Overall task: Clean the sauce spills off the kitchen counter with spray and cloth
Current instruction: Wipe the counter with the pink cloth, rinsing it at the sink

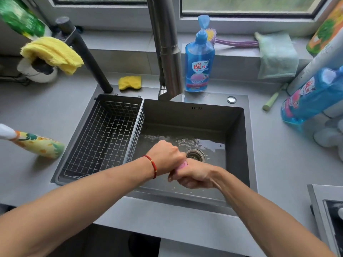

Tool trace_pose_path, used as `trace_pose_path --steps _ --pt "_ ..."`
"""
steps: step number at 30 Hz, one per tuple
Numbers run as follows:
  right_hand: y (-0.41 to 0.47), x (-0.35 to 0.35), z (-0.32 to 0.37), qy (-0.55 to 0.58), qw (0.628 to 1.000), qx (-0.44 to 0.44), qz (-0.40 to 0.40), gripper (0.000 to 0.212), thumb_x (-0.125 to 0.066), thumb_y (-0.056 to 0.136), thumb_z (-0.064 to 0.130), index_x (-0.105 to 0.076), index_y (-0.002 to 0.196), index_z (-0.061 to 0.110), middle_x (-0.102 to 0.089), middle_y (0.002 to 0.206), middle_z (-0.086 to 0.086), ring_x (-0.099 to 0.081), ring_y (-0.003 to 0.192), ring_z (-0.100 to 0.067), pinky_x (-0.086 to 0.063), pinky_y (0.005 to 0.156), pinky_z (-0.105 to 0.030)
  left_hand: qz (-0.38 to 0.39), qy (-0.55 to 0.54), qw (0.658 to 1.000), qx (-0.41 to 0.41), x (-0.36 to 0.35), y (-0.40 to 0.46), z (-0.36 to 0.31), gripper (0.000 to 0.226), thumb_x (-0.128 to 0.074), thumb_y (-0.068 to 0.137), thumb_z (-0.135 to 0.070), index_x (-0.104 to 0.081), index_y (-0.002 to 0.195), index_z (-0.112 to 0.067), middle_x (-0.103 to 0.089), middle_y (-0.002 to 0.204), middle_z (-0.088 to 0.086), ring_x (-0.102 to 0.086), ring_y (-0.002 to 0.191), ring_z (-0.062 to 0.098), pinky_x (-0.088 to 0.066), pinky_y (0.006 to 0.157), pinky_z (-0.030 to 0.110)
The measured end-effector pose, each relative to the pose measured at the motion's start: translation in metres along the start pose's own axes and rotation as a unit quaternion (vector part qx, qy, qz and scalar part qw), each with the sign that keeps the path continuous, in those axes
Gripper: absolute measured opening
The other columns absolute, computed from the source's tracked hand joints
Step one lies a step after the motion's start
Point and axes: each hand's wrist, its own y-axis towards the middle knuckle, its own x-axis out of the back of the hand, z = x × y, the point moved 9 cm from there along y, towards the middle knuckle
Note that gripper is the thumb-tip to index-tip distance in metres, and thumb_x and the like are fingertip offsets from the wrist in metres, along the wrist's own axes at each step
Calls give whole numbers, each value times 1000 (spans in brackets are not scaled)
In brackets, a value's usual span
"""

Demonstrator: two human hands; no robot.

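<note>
I keep both hands over the sink (241, 138): left hand (167, 156) and right hand (194, 175), fingers curled tight around the pink cloth (182, 166), wringing so water drops inside.

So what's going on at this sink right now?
A person is wringing a pink cloth over the sink, both hands wrapped round it: the left hand above, the right hand below. A little water lies around the drain. A spray bottle lies on the counter to the left, not in use.
</note>
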Motion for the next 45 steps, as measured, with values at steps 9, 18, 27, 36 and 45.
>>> trace_pose_path --steps 9,18,27,36,45 --pt "-9 25 36 -614 743 60 -261 7 -60 90 22 -63 91 16 -74 95 -14 -70 88 -39 -50 67 -38 154 -280 905 281 -54 -20 5 9 -61 86 -25 -62 80 -17 -73 99 18 -67 93 41 -54 75 40" --pt "-19 39 20 -366 907 36 -204 50 -88 76 25 -48 106 22 -61 106 -4 -64 85 -19 -51 61 -30 -12 -762 527 376 -73 -73 1 49 -83 81 -36 -58 116 -12 -68 111 15 -70 92 23 -63 73 36" --pt "-38 -16 37 -40 979 95 -176 38 -51 104 10 -69 70 11 -64 77 -10 -62 74 -23 -60 74 -39 -216 -859 323 333 -53 -160 21 65 -60 79 25 -56 130 -15 -59 131 25 -65 107 30 -61 76 33" --pt "-20 -166 79 -167 940 190 -227 30 -78 90 42 -75 104 16 -79 95 -7 -77 88 -23 -65 77 -37 -307 -826 318 350 -49 -302 43 47 -52 88 20 -63 124 -8 -68 117 20 -70 100 25 -60 77 36" --pt "42 -334 81 -39 957 178 -225 41 -66 97 40 -69 107 0 -70 94 -14 -71 78 -22 -58 66 -35 -325 -702 466 428 -62 -513 55 37 -65 93 -3 -63 118 -31 -73 112 2 -71 105 18 -60 89 39"
